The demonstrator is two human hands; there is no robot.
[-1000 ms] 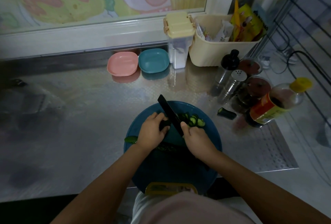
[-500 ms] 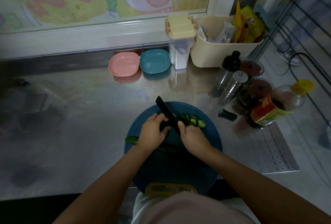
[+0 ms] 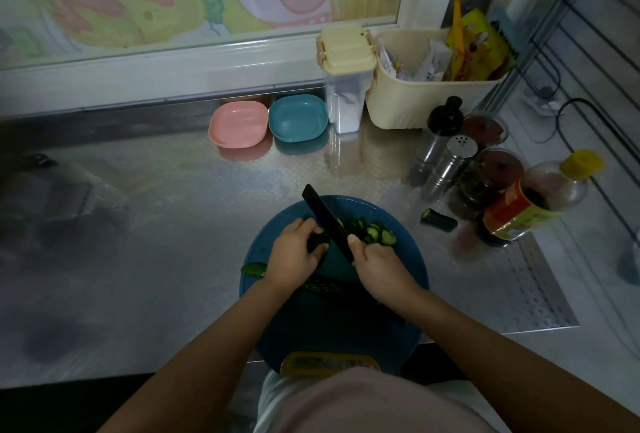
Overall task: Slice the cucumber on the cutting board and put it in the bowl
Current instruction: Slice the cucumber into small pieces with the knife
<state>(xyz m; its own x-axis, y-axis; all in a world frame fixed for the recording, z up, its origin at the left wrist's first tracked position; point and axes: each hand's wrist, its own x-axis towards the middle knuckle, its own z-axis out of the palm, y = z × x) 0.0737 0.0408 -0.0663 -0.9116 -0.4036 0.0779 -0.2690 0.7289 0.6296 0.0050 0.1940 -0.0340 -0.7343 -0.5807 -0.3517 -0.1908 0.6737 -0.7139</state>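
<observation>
head view: the left hand (image 3: pixel 294 252) has its grip curled over the dark cucumber (image 3: pixel 318 242), pinning it to the round blue cutting board (image 3: pixel 410 259). the right hand (image 3: pixel 379 268) has its grip closed round the handle of a black knife (image 3: pixel 327 216), thumb up against the blade. the blade runs from the hand toward the far left, its tip past the far rim of the board, and sits between the two hands at the cucumber's cut end. just right of the blade lies an overlapping row of slices (image 3: pixel 375 231) on the far right part of the board. a second length of cucumber (image 3: pixel 254 269) lies across the board under the left wrist, its end poking over the left rim. the board rests on the steel table (image 3: pixel 156 225) at its near edge. a cut-off cucumber end (image 3: pixel 438 219) lies on the table right of the board. far back, side by side, stand a pink bowl (image 3: pixel 238 124) and a teal bowl (image 3: pixel 298 117), well apart from the board. to the right stand shakers (image 3: pixel 450 162) and a yellow-capped bottle (image 3: pixel 540 197).
</observation>
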